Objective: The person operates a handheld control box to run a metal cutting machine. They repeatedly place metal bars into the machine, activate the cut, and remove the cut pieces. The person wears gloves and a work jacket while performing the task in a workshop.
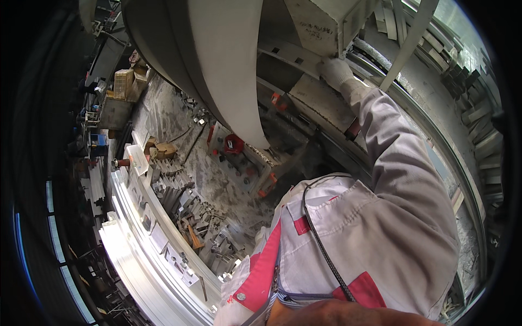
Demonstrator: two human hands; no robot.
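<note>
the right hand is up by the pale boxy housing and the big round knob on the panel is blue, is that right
Not quite: the big round knob on the panel is red, not blue, as the head view shows. The right hand is up by the pale boxy housing.

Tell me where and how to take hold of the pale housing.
Probably the lower corner of the housing, coming from the person's side: two flat faces meet in an edge there, turned toward the body. The right grip, gloved, is at that corner; whether it clasps it is unclear.
</note>
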